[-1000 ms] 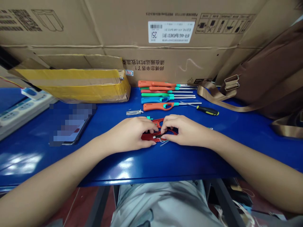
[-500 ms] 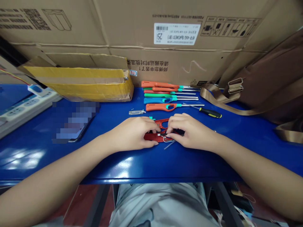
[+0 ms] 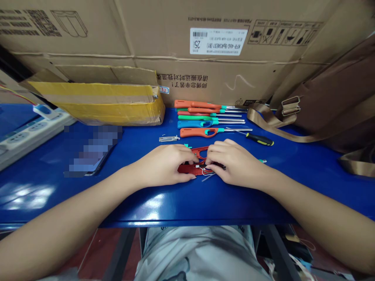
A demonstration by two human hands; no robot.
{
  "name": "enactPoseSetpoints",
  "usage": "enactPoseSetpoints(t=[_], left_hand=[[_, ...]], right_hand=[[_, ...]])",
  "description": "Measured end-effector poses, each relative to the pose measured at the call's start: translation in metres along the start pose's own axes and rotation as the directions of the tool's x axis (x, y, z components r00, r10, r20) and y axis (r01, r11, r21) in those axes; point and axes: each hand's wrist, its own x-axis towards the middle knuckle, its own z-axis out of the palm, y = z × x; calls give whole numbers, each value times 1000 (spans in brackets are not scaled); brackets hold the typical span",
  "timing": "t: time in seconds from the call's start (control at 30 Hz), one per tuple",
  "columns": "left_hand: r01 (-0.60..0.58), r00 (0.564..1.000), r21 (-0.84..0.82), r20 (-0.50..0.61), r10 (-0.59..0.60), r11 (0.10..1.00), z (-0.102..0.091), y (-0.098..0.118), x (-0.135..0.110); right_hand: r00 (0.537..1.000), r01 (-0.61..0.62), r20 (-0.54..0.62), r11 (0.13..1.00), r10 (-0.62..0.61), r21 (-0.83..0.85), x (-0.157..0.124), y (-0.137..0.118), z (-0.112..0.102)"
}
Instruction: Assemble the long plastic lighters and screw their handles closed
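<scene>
An opened red lighter casing [image 3: 186,169] lies on the blue table between my hands. My left hand [image 3: 165,164] is curled round its left end, thumb along the near edge and fingertips on the far side. White wires and a small white-ended part [image 3: 197,166] show inside the casing. My right hand [image 3: 238,162] pinches at these inner parts; its fingers hide what exactly they grip. Behind lies another red casing half [image 3: 200,152] with a trigger opening, beside a small green piece [image 3: 188,146]. A thin clear tube [image 3: 207,178] sticks out in front of the casing.
Several gas lighters [image 3: 199,132] lie in a row behind my hands, with a screwdriver [image 3: 260,139] to their right. Nearby is a clear slim part [image 3: 169,139]. A blurred phone [image 3: 96,152], power strip [image 3: 38,128], taped box [image 3: 117,105] and brown strap [image 3: 269,125] surround this area.
My right fingers have shifted slightly at the inner parts, and the clear tube has moved a little. More of a green-and-metal piece now shows beyond my right wrist. My left hand stays put.
</scene>
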Motion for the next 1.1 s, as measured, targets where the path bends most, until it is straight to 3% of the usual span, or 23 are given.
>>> enactPoseSetpoints(t=[0.5,0.67,0.9,1.1], left_hand=[[-33,999,40,5,33,999,-1,3,0],[-56,998,44,-10,56,997,0,3,-1],[-70,997,88,-25,73,994,0,2,-2],[-71,997,109,-32,74,992,2,1,-2]], right_hand=[[999,42,8,995,-41,-93,0,1,1],[999,38,-13,998,-39,-48,0,1,3],[999,-11,-42,991,16,136,-2,4,-7],[998,-22,61,986,13,162,-6,1,-10]])
